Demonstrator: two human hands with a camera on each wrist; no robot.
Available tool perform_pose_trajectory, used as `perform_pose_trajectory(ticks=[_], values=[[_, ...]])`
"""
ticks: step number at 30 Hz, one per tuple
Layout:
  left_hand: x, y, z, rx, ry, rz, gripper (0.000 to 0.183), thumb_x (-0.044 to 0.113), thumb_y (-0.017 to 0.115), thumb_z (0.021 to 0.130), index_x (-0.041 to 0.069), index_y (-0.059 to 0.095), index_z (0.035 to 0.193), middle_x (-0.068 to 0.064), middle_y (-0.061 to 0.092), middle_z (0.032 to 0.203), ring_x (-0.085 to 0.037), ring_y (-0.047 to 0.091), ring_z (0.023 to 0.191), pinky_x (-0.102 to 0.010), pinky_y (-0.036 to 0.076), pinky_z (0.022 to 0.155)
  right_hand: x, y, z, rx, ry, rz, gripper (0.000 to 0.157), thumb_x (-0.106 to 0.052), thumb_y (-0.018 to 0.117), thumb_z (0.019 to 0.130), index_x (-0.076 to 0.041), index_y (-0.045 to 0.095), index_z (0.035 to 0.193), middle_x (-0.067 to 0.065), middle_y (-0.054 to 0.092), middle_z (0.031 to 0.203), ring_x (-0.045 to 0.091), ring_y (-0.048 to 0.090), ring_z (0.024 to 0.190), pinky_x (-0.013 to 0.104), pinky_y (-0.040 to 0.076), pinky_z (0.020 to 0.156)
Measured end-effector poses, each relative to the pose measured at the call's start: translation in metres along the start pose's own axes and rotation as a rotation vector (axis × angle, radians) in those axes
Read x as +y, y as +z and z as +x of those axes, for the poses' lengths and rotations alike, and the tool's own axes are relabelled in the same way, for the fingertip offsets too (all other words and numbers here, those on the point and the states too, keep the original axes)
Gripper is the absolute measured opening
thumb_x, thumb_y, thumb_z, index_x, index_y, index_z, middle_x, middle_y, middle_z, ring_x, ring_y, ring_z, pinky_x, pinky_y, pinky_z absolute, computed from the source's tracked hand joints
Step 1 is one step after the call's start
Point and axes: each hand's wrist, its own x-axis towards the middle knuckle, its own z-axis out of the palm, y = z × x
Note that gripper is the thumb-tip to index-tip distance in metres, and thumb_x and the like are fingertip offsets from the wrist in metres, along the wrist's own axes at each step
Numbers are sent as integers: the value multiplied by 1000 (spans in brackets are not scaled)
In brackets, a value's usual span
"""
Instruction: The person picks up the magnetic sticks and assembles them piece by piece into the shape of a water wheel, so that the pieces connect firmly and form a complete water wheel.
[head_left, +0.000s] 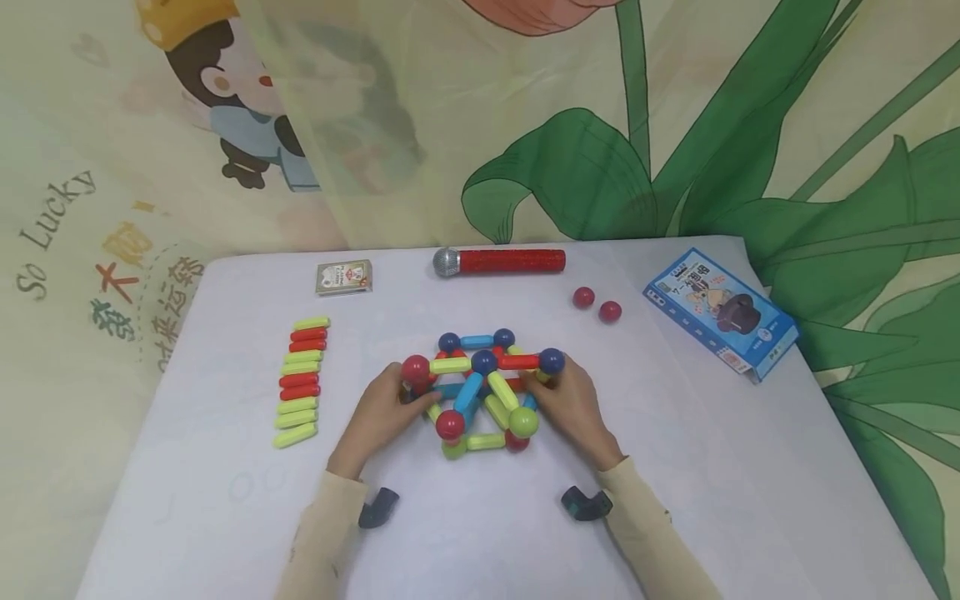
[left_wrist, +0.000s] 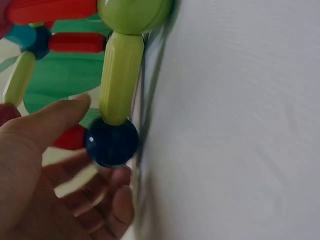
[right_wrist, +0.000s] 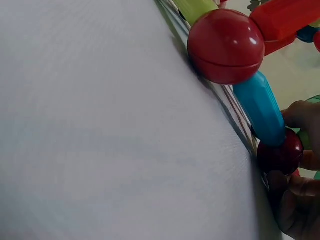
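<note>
In the head view a frame of magnetic sticks and balls [head_left: 483,361] stands mid-table, built of red, blue and yellow-green sticks with coloured balls at the joints. My left hand [head_left: 377,414] grips its left side. The left wrist view shows that hand's fingers curled under a dark blue ball [left_wrist: 112,142], the thumb beside a red stick. On the opposite side my right hand [head_left: 579,410] holds the frame, its fingers partly hidden behind it. Seen from the right wrist, these fingers are at a dark red ball [right_wrist: 281,151] joined to a blue stick [right_wrist: 260,107].
Left of the frame lies a column of several loose red and yellow-green sticks [head_left: 300,367]. Along the back are a card box [head_left: 344,278] and a red microphone [head_left: 512,261]. Two loose red balls [head_left: 583,297] and a blue box [head_left: 722,312] lie at the right.
</note>
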Motion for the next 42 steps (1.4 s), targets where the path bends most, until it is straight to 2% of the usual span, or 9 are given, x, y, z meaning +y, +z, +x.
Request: perform_pose_trajectory(ticks=[4, 9, 12, 18, 22, 25, 28, 35, 42], values=[[-5, -3, -2, 9, 81, -14, 40, 32, 74, 84, 9, 58, 112, -3, 56, 86, -18, 53, 78, -27, 48, 65, 1, -2, -1, 10, -36, 2, 24, -27, 70, 85, -9, 60, 98, 3, 53, 71, 18, 50, 65, 28, 42, 55], [-6, -1, -1, 29, 173, 52, 41, 32, 74, 84, 9, 62, 117, -1, 54, 92, -16, 52, 81, -27, 49, 69, 0, -2, -2, 17, -64, 5, 32, -23, 70, 85, -6, 61, 110, 4, 56, 75, 18, 51, 65, 28, 43, 56], [-7, 0, -1, 23, 181, 77, 41, 32, 74, 84, 9, 64, 116, -1, 53, 93, -16, 52, 81, -27, 49, 69, 1, -1, -3, 33, -67, -10, 30, -23, 71, 85, -5, 60, 107, 4, 56, 75, 17, 51, 64, 27, 43, 56], [-8, -1, 4, -17, 199, 114, 43, 36, 72, 85, 12, 63, 119, 0, 53, 94, -16, 54, 82, -27, 50, 71, 4, -1, -2, 20, -86, -4, 39, -24, 70, 86, -8, 61, 120, 5, 56, 80, 18, 51, 67, 28, 44, 58], [-9, -1, 6, -25, 199, 109, 42, 38, 72, 85, 14, 63, 118, 0, 54, 95, -16, 54, 81, -27, 49, 69, 5, -1, -1, 16, -65, 9, 32, -25, 71, 85, -5, 59, 107, 5, 55, 78, 19, 51, 67, 28, 44, 59], [-9, -1, 6, -25, 197, 105, 42, 37, 72, 85, 13, 64, 118, -1, 54, 95, -16, 54, 81, -27, 49, 69, 4, -2, -1, 5, -51, 2, 33, -26, 71, 85, -6, 59, 107, 5, 55, 79, 19, 51, 68, 28, 43, 59], [-8, -1, 4, -23, 166, 94, 44, 36, 73, 84, 12, 62, 119, -2, 54, 96, -17, 53, 83, -28, 49, 70, 3, -4, -3, -19, -35, 3, 39, -27, 70, 86, -7, 60, 117, 5, 55, 82, 19, 51, 70, 28, 43, 60], [-3, -3, -7, -36, 21, 61, 44, 35, 73, 84, 6, 61, 114, -4, 54, 80, -18, 50, 73, -26, 43, 59, 1, -17, -9, -138, 42, 63, 35, -27, 74, 85, -10, 59, 112, 5, 55, 81, 19, 49, 71, 27, 42, 58], [5, 0, -4, -24, -68, -10, 40, 35, 71, 86, 4, 63, 109, -4, 51, 66, -16, 49, 61, -24, 39, 51, 3, -17, -7, -157, 90, 204, 39, -20, 72, 86, -10, 60, 121, 8, 65, 112, 22, 56, 88, 32, 52, 74]])
